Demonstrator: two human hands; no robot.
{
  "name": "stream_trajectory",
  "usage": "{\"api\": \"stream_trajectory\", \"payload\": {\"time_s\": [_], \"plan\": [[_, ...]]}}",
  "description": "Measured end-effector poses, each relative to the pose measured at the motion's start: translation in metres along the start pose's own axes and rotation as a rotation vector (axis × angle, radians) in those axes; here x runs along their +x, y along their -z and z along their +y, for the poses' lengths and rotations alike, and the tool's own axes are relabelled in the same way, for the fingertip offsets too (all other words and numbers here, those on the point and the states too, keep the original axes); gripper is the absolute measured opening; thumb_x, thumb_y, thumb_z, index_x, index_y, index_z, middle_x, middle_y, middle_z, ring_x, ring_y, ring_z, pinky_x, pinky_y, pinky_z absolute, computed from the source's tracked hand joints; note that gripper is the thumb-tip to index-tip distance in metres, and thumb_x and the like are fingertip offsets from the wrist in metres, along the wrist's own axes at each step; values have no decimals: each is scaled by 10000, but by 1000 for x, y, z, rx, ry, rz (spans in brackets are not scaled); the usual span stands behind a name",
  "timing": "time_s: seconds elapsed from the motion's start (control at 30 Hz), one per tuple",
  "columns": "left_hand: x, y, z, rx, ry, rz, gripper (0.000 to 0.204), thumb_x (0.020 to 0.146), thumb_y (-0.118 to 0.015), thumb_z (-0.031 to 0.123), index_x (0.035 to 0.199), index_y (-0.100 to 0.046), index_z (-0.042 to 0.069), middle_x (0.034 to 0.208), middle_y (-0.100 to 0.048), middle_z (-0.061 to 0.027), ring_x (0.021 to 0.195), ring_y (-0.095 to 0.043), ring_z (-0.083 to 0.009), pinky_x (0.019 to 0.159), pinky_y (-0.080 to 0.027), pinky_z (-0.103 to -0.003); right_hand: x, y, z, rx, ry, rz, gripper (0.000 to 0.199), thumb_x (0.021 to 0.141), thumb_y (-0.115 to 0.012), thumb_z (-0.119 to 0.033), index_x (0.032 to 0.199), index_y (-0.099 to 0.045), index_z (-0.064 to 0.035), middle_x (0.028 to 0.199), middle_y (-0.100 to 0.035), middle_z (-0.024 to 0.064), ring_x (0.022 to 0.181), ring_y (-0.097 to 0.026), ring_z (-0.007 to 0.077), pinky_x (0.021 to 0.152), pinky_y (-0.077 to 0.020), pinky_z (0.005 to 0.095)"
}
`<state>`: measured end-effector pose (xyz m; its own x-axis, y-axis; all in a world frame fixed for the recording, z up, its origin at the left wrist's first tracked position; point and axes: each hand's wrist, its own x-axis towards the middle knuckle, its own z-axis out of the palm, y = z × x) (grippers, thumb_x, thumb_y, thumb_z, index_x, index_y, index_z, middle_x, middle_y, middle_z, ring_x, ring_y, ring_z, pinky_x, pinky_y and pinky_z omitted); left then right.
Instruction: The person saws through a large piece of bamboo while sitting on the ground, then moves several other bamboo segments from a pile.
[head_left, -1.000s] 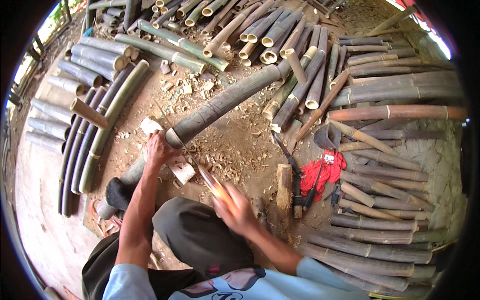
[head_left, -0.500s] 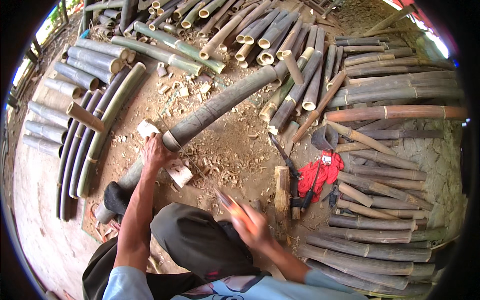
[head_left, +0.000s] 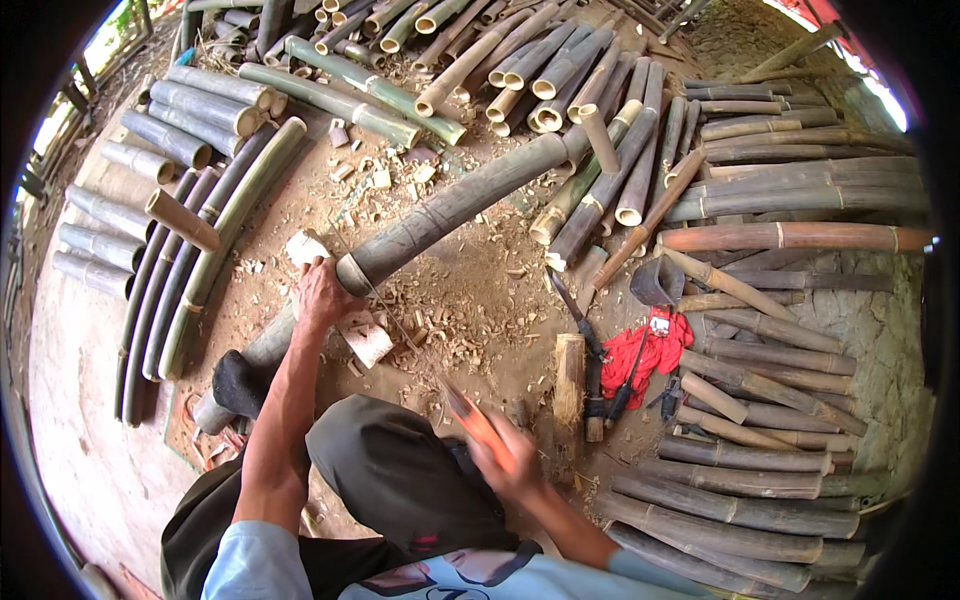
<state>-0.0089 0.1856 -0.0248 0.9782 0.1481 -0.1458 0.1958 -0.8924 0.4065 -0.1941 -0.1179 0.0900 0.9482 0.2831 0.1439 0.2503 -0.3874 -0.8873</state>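
A thick dark bamboo pole (head_left: 430,217) slants from lower left to upper right in front of me. My left hand (head_left: 326,292) is closed round it near a pale ring, its fingertips partly hidden. Pale wood blocks (head_left: 366,342) show on either side of the pole by this hand. My right hand (head_left: 512,462) grips the orange handle of a handsaw (head_left: 480,423), slightly blurred. Its thin blade, seen nearly edge-on, crosses the bamboo just beside my left hand. A black cloth-like wrap (head_left: 236,385) sits round the lower part.
Pale chips (head_left: 450,325) litter the ground. Cut bamboo lengths (head_left: 735,455) lie stacked at right, with more bamboo (head_left: 205,105) at left and far side. A short upright-looking stump (head_left: 570,385), a red cloth (head_left: 640,350), a knife (head_left: 575,310) and a dark container (head_left: 657,280) lie right of me.
My right hand with the saw has drawn back slightly toward me. My left hand keeps its place on the bamboo. The whole view has shifted a little.
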Motion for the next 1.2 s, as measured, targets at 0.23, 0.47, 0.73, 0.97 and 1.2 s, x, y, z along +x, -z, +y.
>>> {"api": "stream_trajectory", "payload": {"time_s": [0.23,0.47,0.73,0.97,1.2], "plan": [[5,0,32,-48,11,54,748,513,-921,445,1103,-683,52,1119,-636,-146,1135,-571,-340,961,-498,-453,125,-56,35,-57,7,36,320,977,-601,-287,1113,-615,3,851,-688,226,741,-694,411,602,-539,456],[9,5,1,-40,-64,-24,683,515,-912,389,1080,-691,76,1139,-646,-132,1115,-582,-357,977,-486,-466,16,-15,0,90,-89,-17,450,984,-608,-149,1404,-520,-12,1098,-706,192,964,-730,281,797,-560,372],[8,-6,21,-79,1,37,760,556,-904,416,1182,-653,67,1158,-627,-152,1144,-579,-348,962,-503,-460,145,-67,41,-73,23,55,300,955,-610,-305,1017,-625,-12,743,-637,235,715,-645,462,600,-518,487],[8,-10,3,-80,-13,-24,648,526,-919,353,1037,-679,37,1119,-640,-171,1138,-574,-367,958,-467,-503,7,9,-4,-20,-117,-52,337,1015,-517,-107,1286,-609,72,1047,-708,106,870,-649,122,750,-514,260],[6,-11,10,-86,-18,64,746,479,-939,336,1126,-666,81,1179,-611,-134,1149,-556,-346,963,-457,-527,134,-60,25,-19,42,5,192,960,-596,-172,952,-602,20,736,-597,158,607,-575,294,569,-463,393]]}}
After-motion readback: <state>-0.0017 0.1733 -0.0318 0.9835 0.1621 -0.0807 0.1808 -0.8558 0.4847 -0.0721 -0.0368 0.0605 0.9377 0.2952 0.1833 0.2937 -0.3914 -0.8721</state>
